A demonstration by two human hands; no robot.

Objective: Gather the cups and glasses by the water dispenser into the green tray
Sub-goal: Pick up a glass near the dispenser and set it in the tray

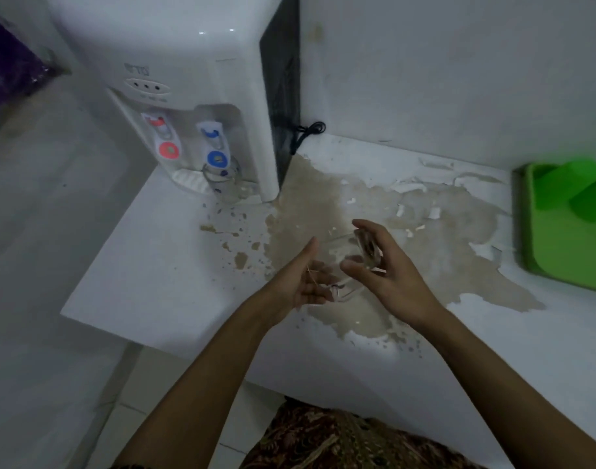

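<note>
A clear glass (337, 262) lies tilted on its side in the air above the counter, between both hands. My right hand (388, 275) wraps its far end with thumb and fingers. My left hand (303, 282) cups its near end from below, palm up. A second clear glass mug (227, 186) stands under the blue tap of the white water dispenser (195, 96). The green tray (540, 252) lies at the right edge of the counter with green cups (584, 194) in it.
The white counter (147, 265) has a wide brown patch of peeled surface in its middle. A black cord (306, 132) lies behind the dispenser by the wall. The counter's left corner drops to a tiled floor. Patterned cloth shows at the bottom.
</note>
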